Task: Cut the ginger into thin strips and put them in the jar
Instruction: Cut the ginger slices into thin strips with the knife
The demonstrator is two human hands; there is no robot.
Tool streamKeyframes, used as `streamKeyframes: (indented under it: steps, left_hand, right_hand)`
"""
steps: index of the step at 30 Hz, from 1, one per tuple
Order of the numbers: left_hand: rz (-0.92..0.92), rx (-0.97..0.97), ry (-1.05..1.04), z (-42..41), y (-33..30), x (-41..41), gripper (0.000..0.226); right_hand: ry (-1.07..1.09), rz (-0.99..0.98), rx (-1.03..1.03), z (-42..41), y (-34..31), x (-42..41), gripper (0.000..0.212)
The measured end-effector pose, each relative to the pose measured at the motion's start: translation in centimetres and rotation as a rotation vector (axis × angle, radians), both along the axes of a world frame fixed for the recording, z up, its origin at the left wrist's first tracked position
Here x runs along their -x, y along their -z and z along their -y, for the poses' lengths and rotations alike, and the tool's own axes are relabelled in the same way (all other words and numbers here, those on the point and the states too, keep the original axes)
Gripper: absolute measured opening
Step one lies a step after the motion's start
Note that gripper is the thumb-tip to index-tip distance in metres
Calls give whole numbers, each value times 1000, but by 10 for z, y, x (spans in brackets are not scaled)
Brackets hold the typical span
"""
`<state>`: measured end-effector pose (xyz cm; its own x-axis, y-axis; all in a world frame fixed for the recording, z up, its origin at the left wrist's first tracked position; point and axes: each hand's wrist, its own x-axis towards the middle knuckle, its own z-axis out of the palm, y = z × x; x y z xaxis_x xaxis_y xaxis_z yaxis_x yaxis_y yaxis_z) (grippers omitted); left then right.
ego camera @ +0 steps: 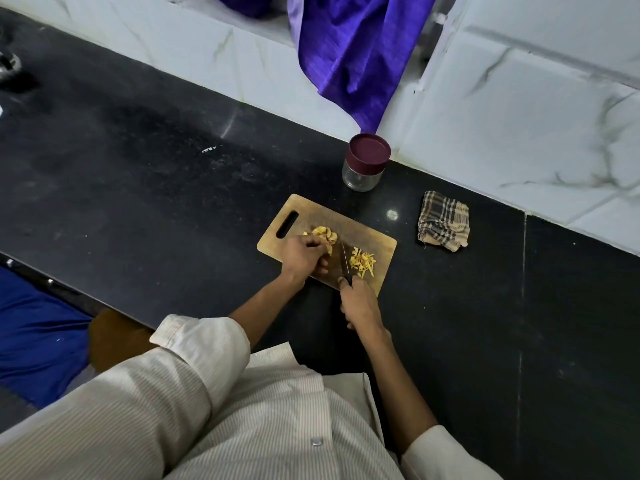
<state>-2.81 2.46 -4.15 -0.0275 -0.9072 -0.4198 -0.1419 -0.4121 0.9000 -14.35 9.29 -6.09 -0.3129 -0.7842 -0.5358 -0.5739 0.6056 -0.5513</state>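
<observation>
Leaning over a dark stone counter, a person in a pale striped shirt with rolled sleeves works at a small wooden cutting board that lies at an angle, its slotted handle end to the left. Nearest the body, the right hand wraps its fingers round the dark handle of a knife; the narrow blade runs away from the person across the middle of the board. Just left of the blade, the left hand rests on the board with its fingers curled down and bunched together, pinching at the near edge of a heap of ginger slices — whether one piece or several are under the fingertips cannot be told. Right of the blade lies a loose pile of thin ginger strips, on the board and apart from the slices. Beyond the board, near the back edge of the counter, stands a small clear jar with its maroon lid on. To the right of the board, well apart from it, sits a folded checked cloth. Behind all this rises a white marbled tile wall, and a purple cloth hangs down over it — its lowest corner just above the jar.
</observation>
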Motion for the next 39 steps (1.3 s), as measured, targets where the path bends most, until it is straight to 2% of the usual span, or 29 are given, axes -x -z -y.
streamKeyframes:
  steps: [3,8,14,19,27,32,39]
  left_hand:
    - [98,42,27,-5,11,2,11]
    - [412,284,111,-7,23,-5,12]
    - [502,374,220,-8,30,-16,14]
    - [645,490,305,-11,26,-9,18]
    - [759,527,300,-15,26,2,18]
    - [813,564,337,-21,27,0,32]
    - [873,633,408,-31,27,-2,31]
  right_hand:
    - [-9,18,-17,0,3,4,32]
    - [-5,35,-20,-2,0,5,32]
    - [17,114,-29,-16,-3,4,30]
    - [48,157,2,-30,-3,4,29]
    - [-77,-70,52,-28,-14,-4,23]
    - [-108,-95,45,-25,-21,-10,23]
    - [-116,-83,59,-24,-26,-12,28]
